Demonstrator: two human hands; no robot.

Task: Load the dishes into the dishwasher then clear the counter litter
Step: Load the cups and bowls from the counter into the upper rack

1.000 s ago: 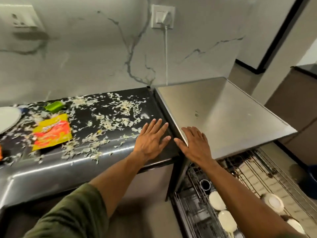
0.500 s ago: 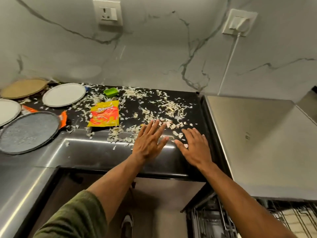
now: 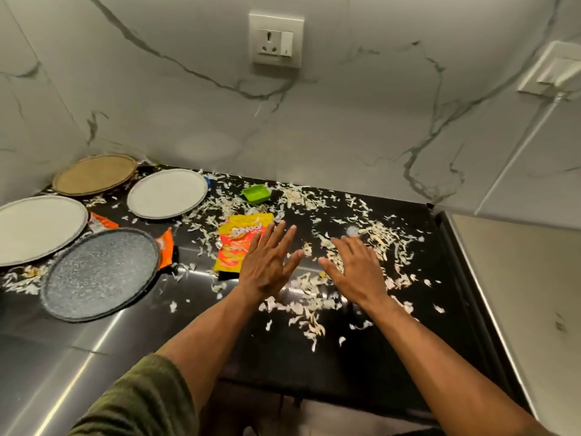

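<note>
Several plates lie flat on the black counter (image 3: 314,357): a speckled grey plate (image 3: 100,273), a white plate (image 3: 36,228), another white plate (image 3: 168,193) and a brown plate (image 3: 94,174). Pale shredded scraps (image 3: 314,306) are strewn over the counter. A yellow and orange snack wrapper (image 3: 235,243) lies in the middle, partly under my left hand (image 3: 267,265), which hovers with straight spread fingers. My right hand (image 3: 353,269) is held flat over the scraps, fingers straight. An orange wrapper (image 3: 165,247) pokes out from under the grey plate. A small green tub (image 3: 256,194) sits near the wall.
The steel top of the dishwasher (image 3: 518,278) adjoins the counter on the right. A marble wall with a socket (image 3: 276,40) stands behind. A plugged socket (image 3: 553,73) with a white cable is at the upper right. The counter bends toward me at the lower left.
The view has swung left from the dishwasher to the littered counter, bringing the plates into sight. Both hands have moved left and forward, from the counter edge to over the scraps and wrapper.
</note>
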